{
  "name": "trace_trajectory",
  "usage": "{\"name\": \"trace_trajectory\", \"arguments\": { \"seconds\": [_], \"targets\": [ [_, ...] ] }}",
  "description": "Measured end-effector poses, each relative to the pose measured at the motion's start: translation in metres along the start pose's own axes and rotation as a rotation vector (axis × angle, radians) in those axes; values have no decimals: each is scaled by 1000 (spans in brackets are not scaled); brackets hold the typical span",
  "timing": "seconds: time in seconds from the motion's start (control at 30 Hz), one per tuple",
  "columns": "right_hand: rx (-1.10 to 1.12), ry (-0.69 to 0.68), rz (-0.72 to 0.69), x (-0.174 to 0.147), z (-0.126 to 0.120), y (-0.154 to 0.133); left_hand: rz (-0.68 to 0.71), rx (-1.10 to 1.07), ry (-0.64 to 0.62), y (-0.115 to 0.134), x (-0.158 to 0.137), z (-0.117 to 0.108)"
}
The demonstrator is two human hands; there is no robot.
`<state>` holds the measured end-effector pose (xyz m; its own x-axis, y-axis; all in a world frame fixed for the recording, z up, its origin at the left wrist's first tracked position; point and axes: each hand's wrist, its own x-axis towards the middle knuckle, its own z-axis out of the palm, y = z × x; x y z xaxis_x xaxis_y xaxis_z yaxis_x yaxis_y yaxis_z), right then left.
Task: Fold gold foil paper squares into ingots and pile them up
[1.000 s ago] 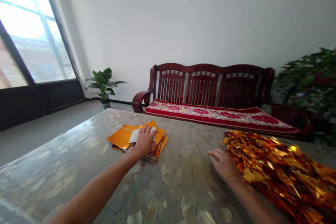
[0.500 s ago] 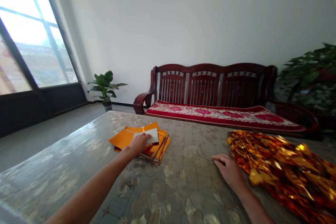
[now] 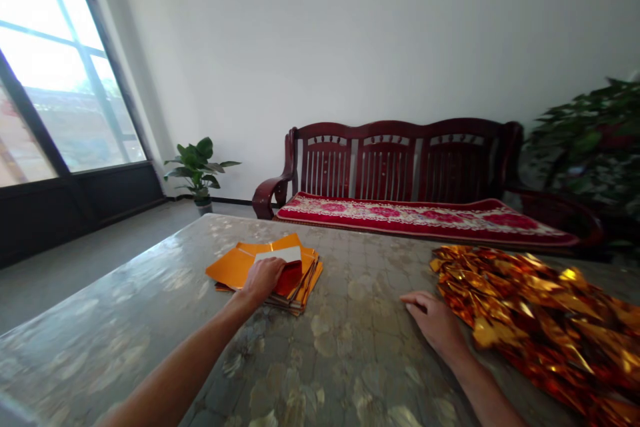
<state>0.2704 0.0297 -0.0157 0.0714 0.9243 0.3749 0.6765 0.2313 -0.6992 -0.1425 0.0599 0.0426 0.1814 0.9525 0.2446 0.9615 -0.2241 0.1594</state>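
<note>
A loose stack of orange and gold foil paper [image 3: 230, 266] lies on the table, its sheets fanned unevenly. My left hand [image 3: 265, 278] is over the stack, its fingers closed on a foil paper sheet [image 3: 278, 255] with a white back. That sheet's near part is raised and shows a shiny reddish-orange face. The tips of my left fingers are partly hidden. My right hand [image 3: 434, 321] rests on the tabletop, thumb and forefinger slightly apart and nothing between them. Beside it, to the right, is a big heap of crumpled or folded gold foil paper [image 3: 530, 307].
The table [image 3: 320, 360] has a floral, glossy cover. Beyond its far edge stands a dark red wooden bench [image 3: 385, 167] with a red patterned cushion [image 3: 380, 210]. A potted plant [image 3: 200, 167] is at the far left, and a leafy plant [image 3: 595, 140] at right.
The white-backed sheet has tilted up at its near side, so more of its shiny underside shows. My left hand has shifted slightly with it. The right hand stays put.
</note>
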Motion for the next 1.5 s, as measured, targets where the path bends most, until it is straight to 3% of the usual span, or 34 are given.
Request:
{"name": "trace_trajectory", "arguments": {
  "seconds": [0.1, 0.17, 0.23, 0.37, 0.57, 0.7, 0.87, 0.93, 1.1, 1.33, 1.4, 1.5],
  "targets": [
    [-13, 18, -21, -1, 1, -4, 67, -59, 87, 25, -9, 3],
    [-19, 26, -59, -4, 4, -7, 180, -210, 215, 49, -16, 8],
    [-17, 0, -40, -8, 6, -12, 307, -301, 259, 74, -21, 15],
    [27, -174, 37, -18, 8, -27, 415, -332, 248, 119, -25, 31],
    [279, -192, 115, -20, 14, -36, 417, -468, 249, 157, -19, 52],
    [529, -90, 156, -15, 23, -30, 492, -550, 230, 168, -22, 64],
    [552, -5, 225, -14, 26, -29, 690, -508, 209, 174, -29, 68],
    [508, 37, 238, -15, 25, -32, 664, -497, 231, 174, -29, 67],
    [426, 127, 189, -17, 24, -39, 437, -475, 339, 168, -25, 71],
    [244, 191, -196, -25, 21, -45, 316, -656, 337, 163, -18, 75],
    [246, 188, -199, -26, 22, -45, 339, -648, 346, 160, -16, 74],
    [277, 171, -95, -26, 26, -46, 367, -588, 348, 157, -13, 75]
  ]
}}
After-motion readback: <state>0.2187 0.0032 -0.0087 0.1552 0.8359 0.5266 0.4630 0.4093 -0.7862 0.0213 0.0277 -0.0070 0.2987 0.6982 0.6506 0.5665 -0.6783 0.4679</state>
